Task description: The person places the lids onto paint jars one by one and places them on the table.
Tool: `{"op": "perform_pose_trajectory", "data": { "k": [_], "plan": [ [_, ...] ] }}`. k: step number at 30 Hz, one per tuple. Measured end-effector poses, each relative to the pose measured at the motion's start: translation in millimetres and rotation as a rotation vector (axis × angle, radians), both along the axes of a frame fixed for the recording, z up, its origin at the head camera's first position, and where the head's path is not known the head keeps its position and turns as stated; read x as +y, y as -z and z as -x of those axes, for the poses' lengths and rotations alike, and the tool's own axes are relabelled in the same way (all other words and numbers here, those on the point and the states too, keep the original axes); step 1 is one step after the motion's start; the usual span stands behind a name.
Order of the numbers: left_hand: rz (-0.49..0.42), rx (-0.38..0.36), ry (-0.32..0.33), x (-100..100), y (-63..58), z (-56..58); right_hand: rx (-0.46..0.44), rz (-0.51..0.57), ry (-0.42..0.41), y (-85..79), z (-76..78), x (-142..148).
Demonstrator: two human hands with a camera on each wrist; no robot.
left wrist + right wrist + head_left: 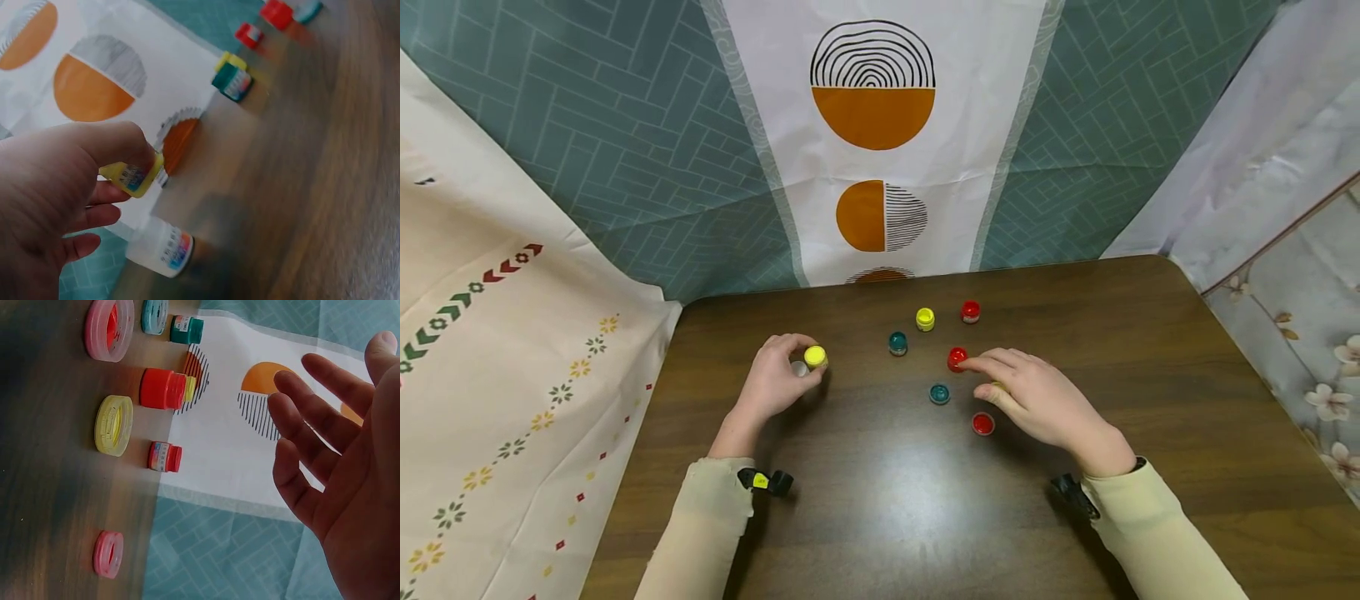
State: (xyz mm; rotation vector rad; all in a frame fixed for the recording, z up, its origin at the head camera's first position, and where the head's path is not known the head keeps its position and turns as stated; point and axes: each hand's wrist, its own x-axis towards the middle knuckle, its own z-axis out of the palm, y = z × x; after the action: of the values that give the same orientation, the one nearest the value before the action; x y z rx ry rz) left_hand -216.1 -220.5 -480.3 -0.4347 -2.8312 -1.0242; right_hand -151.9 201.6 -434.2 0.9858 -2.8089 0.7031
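My left hand (775, 375) grips a small yellow paint jar (816, 357) between thumb and fingers, at the left of the table. Close by that hand, a white paint jar (162, 247) stands on the wood, partly covered by the hand in the head view. My right hand (1037, 396) hovers over the right side of the table, holding nothing, with its fingers spread and slightly bent in the right wrist view. Near its fingertips is a red jar (957, 358). Below it lies a yellow lid (114, 426), mostly hidden from the head camera.
Toward the back stand a teal jar (898, 342), another yellow jar (925, 319) and a second red jar (970, 312). A teal lid (939, 393) and a red lid (983, 423) lie mid-table. Another red lid (108, 554) shows low in the right wrist view. Patterned cloth (880, 225) hangs behind.
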Motion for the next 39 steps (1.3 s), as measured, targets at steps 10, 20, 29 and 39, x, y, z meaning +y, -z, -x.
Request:
{"op": "perform_pose_trajectory", "data": {
  "k": [10, 20, 29, 39],
  "plan": [
    [0.163, -0.012, 0.027, -2.5, 11.9, 4.6, -0.021, -0.010, -0.001, 0.4, -0.5, -1.8],
    [0.171, -0.019, 0.027, -4.7, 15.3, 4.5, -0.021, -0.018, -0.013, -0.7, -0.9, -2.7],
    [0.159, -0.034, 0.030, -5.0, 17.8, 4.7, -0.027, -0.029, -0.011, -1.3, -1.4, -3.5],
    [0.007, 0.101, 0.046, 23.1, 2.2, -5.8, -0.010, -0.015, -0.007, -2.5, -0.3, -4.1]
  ]
}}
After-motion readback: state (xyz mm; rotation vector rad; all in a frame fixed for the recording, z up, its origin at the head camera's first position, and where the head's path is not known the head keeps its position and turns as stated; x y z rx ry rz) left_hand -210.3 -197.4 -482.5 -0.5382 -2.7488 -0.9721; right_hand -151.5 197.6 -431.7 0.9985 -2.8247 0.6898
